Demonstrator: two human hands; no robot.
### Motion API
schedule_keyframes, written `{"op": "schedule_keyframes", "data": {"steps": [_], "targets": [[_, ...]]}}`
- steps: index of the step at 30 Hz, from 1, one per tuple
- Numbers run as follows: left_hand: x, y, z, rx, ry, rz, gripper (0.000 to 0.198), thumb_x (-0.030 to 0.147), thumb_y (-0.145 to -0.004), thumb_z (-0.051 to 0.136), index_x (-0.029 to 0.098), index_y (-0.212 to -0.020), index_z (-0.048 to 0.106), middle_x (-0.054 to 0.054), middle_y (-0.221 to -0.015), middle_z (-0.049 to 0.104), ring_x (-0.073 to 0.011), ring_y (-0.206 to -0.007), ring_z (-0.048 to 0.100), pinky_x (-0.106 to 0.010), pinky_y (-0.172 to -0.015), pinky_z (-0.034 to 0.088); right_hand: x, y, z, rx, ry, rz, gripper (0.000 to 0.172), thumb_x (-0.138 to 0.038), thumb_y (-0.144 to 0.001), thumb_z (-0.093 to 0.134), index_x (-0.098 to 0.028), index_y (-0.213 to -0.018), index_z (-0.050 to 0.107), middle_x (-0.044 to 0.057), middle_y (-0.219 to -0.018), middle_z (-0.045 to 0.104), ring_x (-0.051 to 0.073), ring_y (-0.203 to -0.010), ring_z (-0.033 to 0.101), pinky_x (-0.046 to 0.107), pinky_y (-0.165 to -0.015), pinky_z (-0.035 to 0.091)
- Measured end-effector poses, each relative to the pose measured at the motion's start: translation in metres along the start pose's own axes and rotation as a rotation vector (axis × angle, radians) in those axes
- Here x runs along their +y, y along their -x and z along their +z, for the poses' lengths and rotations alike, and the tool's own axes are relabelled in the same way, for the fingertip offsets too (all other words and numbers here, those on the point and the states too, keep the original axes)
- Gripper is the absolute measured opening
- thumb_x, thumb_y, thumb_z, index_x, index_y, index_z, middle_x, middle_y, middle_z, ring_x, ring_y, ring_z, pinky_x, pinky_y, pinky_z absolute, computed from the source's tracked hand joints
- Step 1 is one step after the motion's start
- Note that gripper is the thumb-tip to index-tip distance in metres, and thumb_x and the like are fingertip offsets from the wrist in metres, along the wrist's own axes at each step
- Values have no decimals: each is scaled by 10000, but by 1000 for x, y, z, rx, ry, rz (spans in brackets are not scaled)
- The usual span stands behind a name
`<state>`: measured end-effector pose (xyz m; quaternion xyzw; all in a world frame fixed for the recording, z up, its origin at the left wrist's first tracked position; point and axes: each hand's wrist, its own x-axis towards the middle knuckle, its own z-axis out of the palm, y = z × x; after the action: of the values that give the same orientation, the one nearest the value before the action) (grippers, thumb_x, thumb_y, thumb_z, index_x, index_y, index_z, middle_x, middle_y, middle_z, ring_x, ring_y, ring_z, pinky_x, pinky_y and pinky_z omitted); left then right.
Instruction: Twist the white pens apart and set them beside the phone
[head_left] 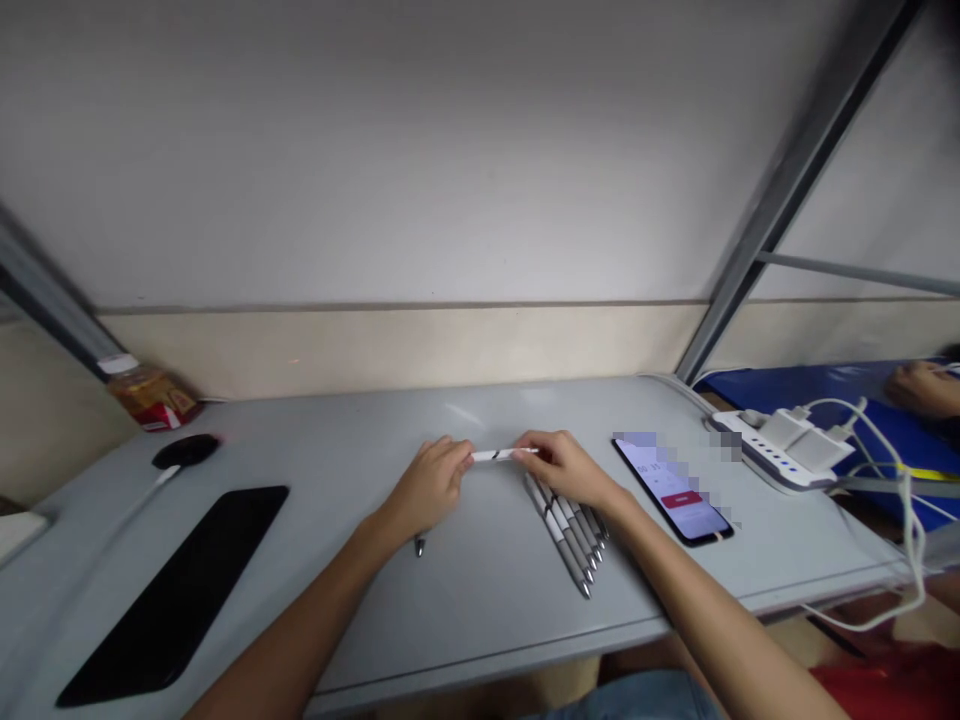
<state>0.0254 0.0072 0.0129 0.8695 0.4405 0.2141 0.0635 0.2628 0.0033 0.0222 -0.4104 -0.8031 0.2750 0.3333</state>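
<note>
A white pen (pixel 491 455) with a dark band is held level just above the table between both hands. My left hand (pixel 431 480) has its fingers closed around the left end. At the other end, the thumb and fingers of my right hand (pixel 566 465) pinch the pen. Several white and grey pens (pixel 574 545) lie side by side beneath my right hand, which hides their upper parts. A metal pen tip (pixel 420 546) pokes out below my left hand; whatever it belongs to is mostly covered.
On the right lie a lit phone (pixel 675 490) and a white power strip (pixel 772 450) with plugs and cables. A black slab-like object (pixel 180 590), a round black charging pad (pixel 185 451) and a bottle (pixel 150 392) are on the left. Another person's hand (pixel 926 388) appears at far right.
</note>
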Motion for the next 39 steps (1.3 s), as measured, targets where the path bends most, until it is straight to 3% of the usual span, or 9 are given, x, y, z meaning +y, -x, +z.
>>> {"op": "schedule_keyframes", "data": {"steps": [2, 6, 15, 19, 23, 25, 27, 34, 39], "targets": [[-3, 0, -1, -14, 46, -20, 283, 246, -953, 300, 202, -767, 509, -16, -727, 539, -170, -716, 500, -301, -694, 378, -1, 0, -1, 50, 53, -102, 282, -385, -872, 595, -194, -1075, 643, 19, -817, 657, 127, -659, 548, 233, -619, 418], [-4, 0, -7, -83, 183, -57, 266, 224, -929, 311, 205, -728, 486, 13, -668, 536, -146, -635, 498, -273, -632, 373, 2, 1, 0, 50, 165, -244, 228, -315, -931, 518, -206, -1082, 648, 53, -940, 682, 156, -821, 598, 258, -755, 438], [1, -1, -9, -12, 107, -75, 219, 90, -805, 351, 194, -676, 493, 18, -625, 528, -136, -602, 475, -263, -621, 357, 3, 1, 9, 68, 284, -143, 328, -373, -969, 405, -169, -957, 662, 61, -778, 657, 156, -687, 568, 266, -675, 405], [4, -1, -6, 37, 132, -3, 239, 193, -893, 369, 183, -746, 557, -11, -727, 589, -153, -708, 529, -278, -710, 406, -3, -2, 9, 110, -159, 45, 307, -420, -906, 518, -157, -797, 632, -10, -601, 553, 109, -554, 479, 227, -570, 379], [11, -1, -11, 25, 161, 53, 263, 313, -957, 360, 209, -1017, 594, -30, -984, 637, -172, -945, 556, -325, -889, 399, -2, -9, 4, 249, -901, 130, 243, -407, -857, 585, -164, -853, 599, 38, -856, 633, 144, -771, 595, 238, -650, 475], [10, -1, -14, 56, 93, 3, 301, 331, -972, 313, 215, -1085, 566, -40, -1065, 629, -186, -1025, 538, -350, -918, 386, 4, -11, -2, 290, -1223, 210, 227, -418, -871, 558, -194, -907, 565, 3, -753, 601, 115, -635, 578, 217, -558, 464], [3, -2, -15, 86, -46, -93, 311, 370, -962, 321, 194, -1034, 567, -60, -1053, 635, -212, -1014, 540, -377, -904, 389, 11, -11, -8, 270, -1444, 268, 177, -389, -874, 566, -217, -908, 536, -73, -557, 434, 56, -410, 384, 148, -379, 299], [-31, -1, -27, -82, -331, -545, 388, 472, -912, 328, 166, -1053, 522, -122, -958, 659, -264, -837, 604, -328, -646, 385, 18, -9, -14, 200, -1604, 224, 173, -299, -896, 579, -323, -1039, 486, -95, -562, 297, 39, -379, 188, 140, -348, 83], [-36, 0, -27, -167, -293, -547, 385, 520, -882, 360, 195, -1003, 526, -70, -797, 655, -211, -681, 596, -281, -558, 314, 15, -10, -12, 205, -1556, 215, 217, -306, -887, 591, -331, -1066, 470, -93, -575, 291, 39, -394, 178, 141, -356, 87]]}}
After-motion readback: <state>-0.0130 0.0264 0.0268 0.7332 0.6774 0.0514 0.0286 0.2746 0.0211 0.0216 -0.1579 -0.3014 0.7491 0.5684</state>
